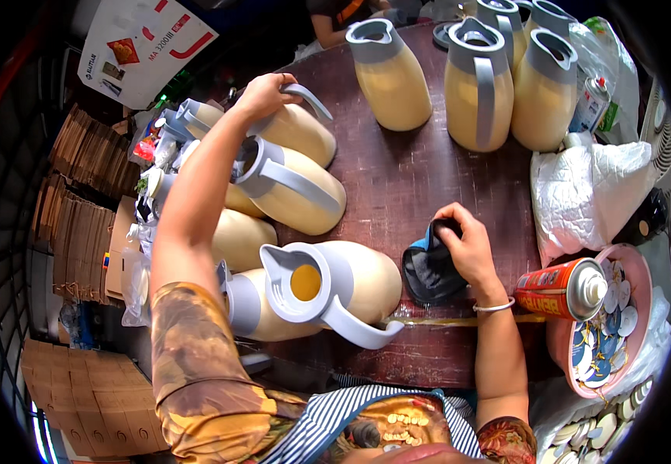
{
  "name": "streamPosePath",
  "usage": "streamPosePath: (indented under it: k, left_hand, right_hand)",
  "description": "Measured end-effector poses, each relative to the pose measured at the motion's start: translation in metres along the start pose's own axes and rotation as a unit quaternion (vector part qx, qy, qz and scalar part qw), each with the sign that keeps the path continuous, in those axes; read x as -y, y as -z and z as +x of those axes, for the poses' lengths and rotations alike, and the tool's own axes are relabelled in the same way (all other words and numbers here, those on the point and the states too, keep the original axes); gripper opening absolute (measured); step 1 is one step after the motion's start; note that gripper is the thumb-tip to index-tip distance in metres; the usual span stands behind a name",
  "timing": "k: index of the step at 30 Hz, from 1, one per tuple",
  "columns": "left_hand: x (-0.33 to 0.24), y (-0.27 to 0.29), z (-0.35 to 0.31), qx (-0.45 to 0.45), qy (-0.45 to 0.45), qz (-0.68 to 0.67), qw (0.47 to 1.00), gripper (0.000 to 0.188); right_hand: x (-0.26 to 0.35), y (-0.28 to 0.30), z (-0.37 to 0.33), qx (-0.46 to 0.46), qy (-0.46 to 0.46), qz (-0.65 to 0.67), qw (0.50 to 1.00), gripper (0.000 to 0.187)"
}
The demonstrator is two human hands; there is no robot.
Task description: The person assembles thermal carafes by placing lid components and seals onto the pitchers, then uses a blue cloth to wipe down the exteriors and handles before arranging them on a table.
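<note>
My left hand [268, 94] reaches to the far left of the table, fingers closed round the grey top of a cream thermos jug [306, 133] beside its handle. Close to it stands another jug [304, 189] with a grey handle. Nearer to me, a jug [370, 278] with a grey collar and a yellowish inside overlaps one more jug [262, 305]. My right hand [467, 243] is closed on a bunched black and blue cloth [433, 271], which rests on the dark red-brown tabletop [397, 182].
More jugs [478, 93] stand at the far side. On the right are a white foil-like bag [583, 193], a red spray can [560, 290] and a pink basin [635, 317] of round tags. Stacked cardboard [80, 232] lies left. Another person's arm [326, 32] shows beyond the table.
</note>
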State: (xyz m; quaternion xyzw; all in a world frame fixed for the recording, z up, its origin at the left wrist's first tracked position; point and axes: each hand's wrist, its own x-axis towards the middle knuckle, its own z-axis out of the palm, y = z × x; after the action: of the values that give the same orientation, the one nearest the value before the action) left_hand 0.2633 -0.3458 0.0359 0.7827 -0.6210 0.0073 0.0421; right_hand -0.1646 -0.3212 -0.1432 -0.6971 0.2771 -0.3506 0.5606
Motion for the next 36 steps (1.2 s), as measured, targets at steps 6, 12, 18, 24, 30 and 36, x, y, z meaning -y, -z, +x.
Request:
streamPosePath:
  k: [6,12,18,24,30,36]
  left_hand:
    - [-0.064,0.026,-0.047,0.004,-0.22,-0.024,0.975,0.028]
    - [-0.109,0.029,-0.061,-0.003,-0.33,-0.037,0.943,0.034]
    - [-0.134,0.025,-0.071,-0.033,-0.382,-0.039,0.923,0.034]
    - [-0.148,0.018,-0.083,-0.055,-0.386,-0.002,0.921,0.035]
    - [-0.147,0.018,-0.081,-0.042,-0.444,0.019,0.895,0.039]
    - [-0.123,0.032,-0.081,0.085,-0.381,0.126,0.912,0.041]
  right_hand:
    - [0.002,-0.011,-0.001,-0.029,0.019,0.206,0.978,0.012]
    - [0.018,-0.038,0.027,-0.111,0.086,0.309,0.941,0.013]
    - [0.032,-0.075,0.051,-0.048,-0.065,0.576,0.813,0.016]
    - [0.009,-0.092,0.052,-0.052,-0.166,0.752,0.636,0.02]
    - [0.018,-0.088,0.044,-0.035,-0.231,0.672,0.702,0.024]
    - [0.006,-0.015,0.053,-0.38,-0.06,0.38,0.841,0.02]
